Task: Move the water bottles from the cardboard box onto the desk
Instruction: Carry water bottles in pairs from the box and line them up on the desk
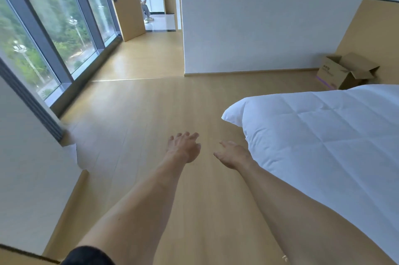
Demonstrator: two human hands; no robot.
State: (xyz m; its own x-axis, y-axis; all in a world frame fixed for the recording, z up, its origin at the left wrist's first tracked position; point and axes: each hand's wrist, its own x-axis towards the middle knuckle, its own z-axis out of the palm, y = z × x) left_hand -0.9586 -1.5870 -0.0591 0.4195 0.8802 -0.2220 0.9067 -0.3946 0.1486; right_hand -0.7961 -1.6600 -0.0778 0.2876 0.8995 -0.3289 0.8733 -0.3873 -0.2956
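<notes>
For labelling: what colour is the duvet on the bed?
White quilted duvet, clearest in the head view.

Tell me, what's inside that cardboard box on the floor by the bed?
The cardboard box stands with its flaps open in the far corner, beyond the bed. Its inside faces away from the camera, so no contents show. Both hands are empty.

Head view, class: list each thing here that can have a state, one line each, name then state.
cardboard box: flaps open, on the floor beside the bed.
left hand: open, holds nothing.
right hand: open, holds nothing.
door: open.
duvet: spread over the bed.
</notes>
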